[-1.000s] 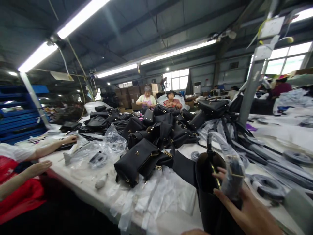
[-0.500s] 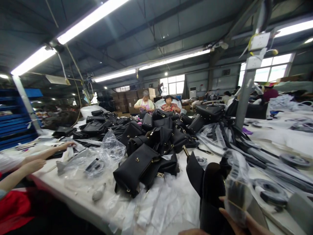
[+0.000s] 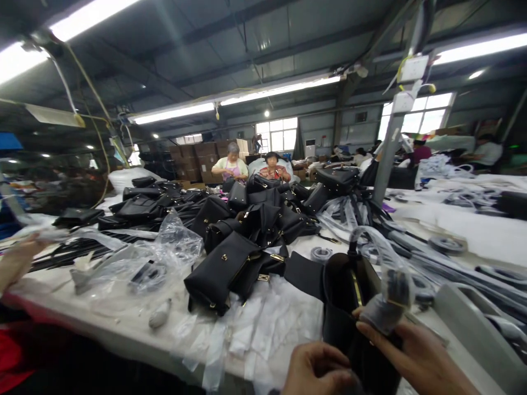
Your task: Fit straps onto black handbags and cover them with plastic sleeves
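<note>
At the broad white counter, an upright black leather-look bag gaped before me. My right hand, fingers narrowed, held a clear-plastic-wrapped black strap bundle at its mouth; my left hand curled low nearby, gripping what, I couldn't tell. Handling the bundle seemed the step; moving it called for clearing the narrow gold strip.

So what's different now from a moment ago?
The left hand has come further into view from the bottom edge, near the open black bag. The bag's flap, raised half a second ago, now lies out to the left. The right hand still holds the plastic-wrapped strap. The pile of black bags looks unchanged.
</note>
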`<control>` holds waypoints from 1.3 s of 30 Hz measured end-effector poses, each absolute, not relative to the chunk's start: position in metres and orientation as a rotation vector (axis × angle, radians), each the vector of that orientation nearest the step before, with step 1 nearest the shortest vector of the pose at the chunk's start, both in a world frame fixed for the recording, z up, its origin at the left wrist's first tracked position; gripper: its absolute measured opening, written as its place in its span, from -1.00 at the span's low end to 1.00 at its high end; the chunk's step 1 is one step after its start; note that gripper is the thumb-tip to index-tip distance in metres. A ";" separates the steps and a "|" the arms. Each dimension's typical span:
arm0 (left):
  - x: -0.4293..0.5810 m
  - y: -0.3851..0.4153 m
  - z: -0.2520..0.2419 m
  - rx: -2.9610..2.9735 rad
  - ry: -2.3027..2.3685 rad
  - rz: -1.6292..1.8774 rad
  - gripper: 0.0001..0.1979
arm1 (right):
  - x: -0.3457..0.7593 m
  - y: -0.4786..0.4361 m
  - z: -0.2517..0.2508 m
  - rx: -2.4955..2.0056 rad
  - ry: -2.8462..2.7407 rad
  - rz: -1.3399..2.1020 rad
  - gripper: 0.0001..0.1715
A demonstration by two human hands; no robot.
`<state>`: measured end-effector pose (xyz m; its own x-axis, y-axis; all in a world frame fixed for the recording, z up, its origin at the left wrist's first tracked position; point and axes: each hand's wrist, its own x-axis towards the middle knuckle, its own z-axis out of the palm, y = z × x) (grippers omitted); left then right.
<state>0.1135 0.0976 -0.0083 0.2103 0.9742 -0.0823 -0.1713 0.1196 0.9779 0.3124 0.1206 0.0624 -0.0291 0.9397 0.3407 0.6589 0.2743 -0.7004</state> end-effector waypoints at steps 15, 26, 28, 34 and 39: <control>0.149 0.104 -0.005 1.056 1.003 1.333 -0.51 | 0.312 0.110 0.042 -1.437 -1.696 0.215 -0.60; 0.140 0.099 0.022 1.078 0.990 1.295 -0.63 | 0.309 0.059 0.018 -1.579 -1.412 0.384 -0.55; 0.138 0.098 0.026 1.086 0.976 1.268 -0.65 | 0.300 0.056 0.020 -1.571 -1.399 0.584 -0.52; 0.138 0.101 0.030 1.067 0.973 1.237 -0.69 | 0.285 0.064 0.026 -1.522 -1.222 0.920 -0.48; 0.138 0.095 0.028 1.057 0.963 1.282 -0.67 | 0.276 0.066 0.019 -1.380 -1.065 1.072 -0.53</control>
<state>0.1375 0.0952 0.0275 0.0645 0.9977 0.0224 -0.2568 -0.0052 0.9665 0.2765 0.0665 0.0187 0.2053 0.9773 -0.0523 0.0458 -0.0630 -0.9970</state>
